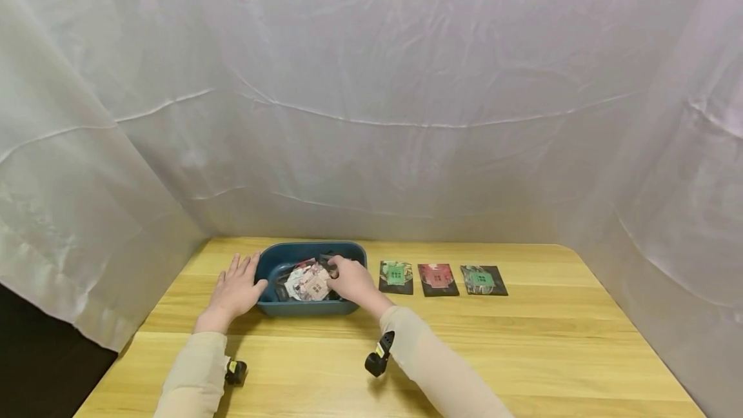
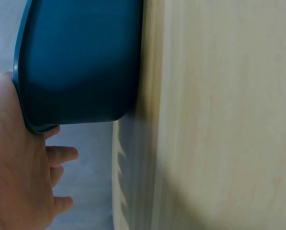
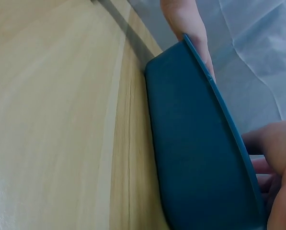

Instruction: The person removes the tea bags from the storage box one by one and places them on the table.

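A dark blue plastic tub (image 1: 307, 309) stands at the back left of the table, holding a jumble of flat printed pieces (image 1: 310, 284), pale and dark. My left hand (image 1: 235, 289) rests with straight, spread fingers against the tub's left end; the left wrist view shows the palm by the rim. Inside the tub's right half is my right hand (image 1: 353, 281), its fingers bent down at the pieces. The rim hides its fingertips in the right wrist view, so whether they pinch a piece is not visible.
Right of the tub, three flat printed cards lie in a row: a green and black one (image 1: 396, 277), a red and black one (image 1: 438, 280) and another green and black one (image 1: 484, 280). The wooden table (image 1: 551, 340) is bordered by pale hanging cloth (image 1: 406, 147).
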Motion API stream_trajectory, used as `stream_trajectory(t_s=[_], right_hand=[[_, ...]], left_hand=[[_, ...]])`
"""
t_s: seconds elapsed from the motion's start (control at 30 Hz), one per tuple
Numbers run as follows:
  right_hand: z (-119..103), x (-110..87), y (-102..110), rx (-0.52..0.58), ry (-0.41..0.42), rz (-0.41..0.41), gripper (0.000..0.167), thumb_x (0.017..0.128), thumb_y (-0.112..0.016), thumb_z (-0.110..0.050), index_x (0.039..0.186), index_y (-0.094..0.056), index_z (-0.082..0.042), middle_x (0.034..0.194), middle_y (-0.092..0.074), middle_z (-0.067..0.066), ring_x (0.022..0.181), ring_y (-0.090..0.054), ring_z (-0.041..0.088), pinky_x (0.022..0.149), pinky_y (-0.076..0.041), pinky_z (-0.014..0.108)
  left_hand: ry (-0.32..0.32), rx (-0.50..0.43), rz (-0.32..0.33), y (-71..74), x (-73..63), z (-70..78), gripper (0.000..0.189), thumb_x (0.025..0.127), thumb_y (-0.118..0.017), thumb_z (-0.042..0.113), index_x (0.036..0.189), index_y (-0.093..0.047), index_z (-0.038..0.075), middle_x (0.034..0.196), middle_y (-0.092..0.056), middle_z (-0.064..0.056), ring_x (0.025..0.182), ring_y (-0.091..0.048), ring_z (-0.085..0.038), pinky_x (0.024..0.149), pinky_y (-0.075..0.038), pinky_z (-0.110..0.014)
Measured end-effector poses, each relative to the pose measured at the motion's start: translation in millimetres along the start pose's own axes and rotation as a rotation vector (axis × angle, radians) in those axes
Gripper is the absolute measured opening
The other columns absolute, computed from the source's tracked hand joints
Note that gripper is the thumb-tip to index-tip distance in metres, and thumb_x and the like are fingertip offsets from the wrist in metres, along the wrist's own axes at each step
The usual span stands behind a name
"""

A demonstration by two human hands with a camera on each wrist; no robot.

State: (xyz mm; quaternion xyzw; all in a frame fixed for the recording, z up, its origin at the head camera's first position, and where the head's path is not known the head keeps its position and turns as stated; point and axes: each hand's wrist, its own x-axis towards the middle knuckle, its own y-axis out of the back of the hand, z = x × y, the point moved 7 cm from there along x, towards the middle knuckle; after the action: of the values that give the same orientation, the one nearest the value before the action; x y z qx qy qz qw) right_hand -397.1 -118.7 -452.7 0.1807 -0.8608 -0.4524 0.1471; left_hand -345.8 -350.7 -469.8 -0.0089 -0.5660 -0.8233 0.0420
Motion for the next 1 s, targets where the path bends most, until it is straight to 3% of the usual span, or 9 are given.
stream_trajectory(t_s=[0.13,0.4,0.6,0.83,1.0], right_hand=[[0.2,0.2,2.6,0.049,0.011,0.025,0.032,0.088,-0.068,-0.013,0.120,-0.066,-0.014,0.082,-0.066,-0.005,0.058,-0.053,0.006,0.056,-0.042,0.022],[3.6,0.8,4.1,0.203,0.039,0.018,0.024,0.091,-0.061,-0.005,0.113,-0.069,-0.010,0.078,-0.064,-0.002,0.045,-0.048,0.007,0.050,-0.041,0.021],[10.1,4.3,10.4,0.354,0.049,0.016,0.021,0.092,-0.060,-0.003,0.111,-0.069,-0.005,0.086,-0.068,0.004,0.064,-0.052,0.009,0.057,-0.041,0.023],[18.4,5.8,19.6,0.469,0.006,0.031,0.021,0.091,-0.063,-0.003,0.110,-0.070,-0.001,0.094,-0.072,0.011,0.083,-0.064,0.014,0.071,-0.051,0.026],[32.5,7.1,24.2,0.674,-0.090,0.050,0.022,0.088,-0.064,-0.001,0.109,-0.069,0.001,0.097,-0.072,0.016,0.075,-0.060,0.009,0.062,-0.047,0.020]], left_hand=[[-0.002,-0.001,0.001,0.2,0.3,0.1,0.070,0.099,-0.045,0.034,0.156,-0.017,0.005,0.157,-0.022,-0.030,0.148,-0.004,-0.049,0.113,-0.009,-0.072],[-0.005,0.001,0.003,-2.1,1.1,-2.2,0.070,0.099,-0.045,0.035,0.156,-0.016,0.006,0.158,-0.021,-0.029,0.148,-0.003,-0.048,0.113,-0.009,-0.072],[-0.004,0.004,0.001,-2.6,1.7,-2.0,0.070,0.099,-0.044,0.035,0.156,-0.017,0.006,0.157,-0.022,-0.029,0.148,-0.003,-0.049,0.113,-0.009,-0.072],[-0.005,0.008,0.000,-2.5,1.1,-2.2,0.070,0.099,-0.045,0.035,0.156,-0.016,0.006,0.157,-0.022,-0.030,0.148,-0.004,-0.049,0.113,-0.009,-0.072],[-0.005,0.007,-0.002,-2.2,-1.2,-3.0,0.070,0.099,-0.045,0.034,0.156,-0.016,0.005,0.157,-0.022,-0.030,0.148,-0.005,-0.049,0.113,-0.009,-0.072]])
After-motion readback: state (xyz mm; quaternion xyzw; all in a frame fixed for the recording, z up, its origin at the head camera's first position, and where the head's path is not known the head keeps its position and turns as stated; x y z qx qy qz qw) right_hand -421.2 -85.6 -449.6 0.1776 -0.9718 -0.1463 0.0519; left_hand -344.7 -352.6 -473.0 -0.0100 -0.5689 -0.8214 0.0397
